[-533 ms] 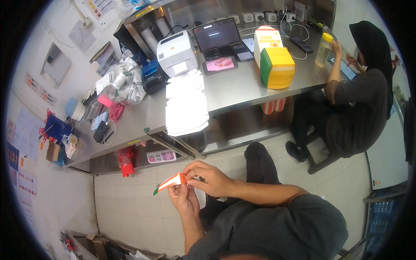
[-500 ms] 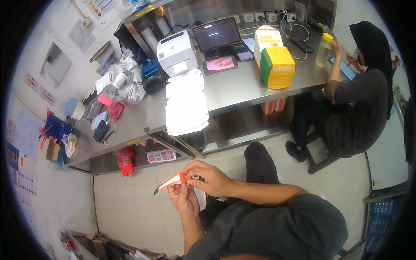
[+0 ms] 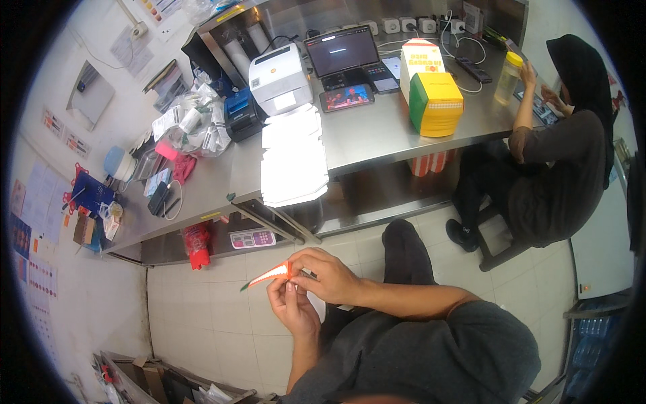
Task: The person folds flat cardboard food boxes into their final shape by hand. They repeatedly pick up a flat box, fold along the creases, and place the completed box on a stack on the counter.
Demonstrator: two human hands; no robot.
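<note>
Orange card [image 3: 273, 273]: one, pinched by left hand [image 3: 295, 308] and right hand [image 3: 328, 273], both curled
Bag [image 3: 210, 136]: one, white scraps [image 3: 190, 120] inside, white printer's [image 3: 279, 77] left
Jar [image 3: 509, 75]: one, yellowish contents [image 3: 504, 89], printer's right

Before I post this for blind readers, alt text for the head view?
A person's left hand and right hand hold a small orange-and-white piece; beyond, a metal counter bears a printer and laptop; a co-worker sits at right.
</note>
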